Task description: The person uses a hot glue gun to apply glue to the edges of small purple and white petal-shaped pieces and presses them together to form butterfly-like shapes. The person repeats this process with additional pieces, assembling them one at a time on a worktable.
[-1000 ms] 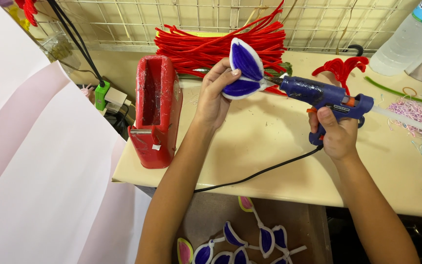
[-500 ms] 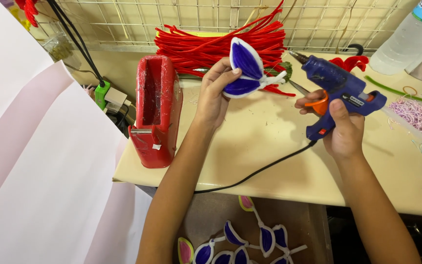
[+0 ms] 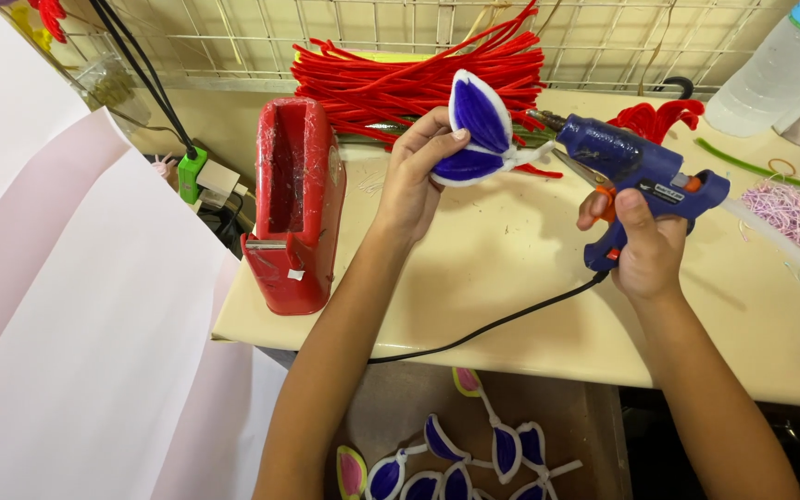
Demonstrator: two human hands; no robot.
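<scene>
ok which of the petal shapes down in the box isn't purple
The leftmost petal shape at the bottom: its centre is pink with a yellow-green rim. The others beside it, like the purple petal, have purple centres edged in white.

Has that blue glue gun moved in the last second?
Yes. The blue glue gun has swung up and left toward the purple petal piece, judged against the red tape dispenser, which stayed put.

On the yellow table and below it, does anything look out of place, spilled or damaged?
Nothing looks spilled or broken. One odd thing: several purple and white petal pieces lie scattered on the floor under the table edge. The red tape dispenser stands close to the table's left edge.
</scene>
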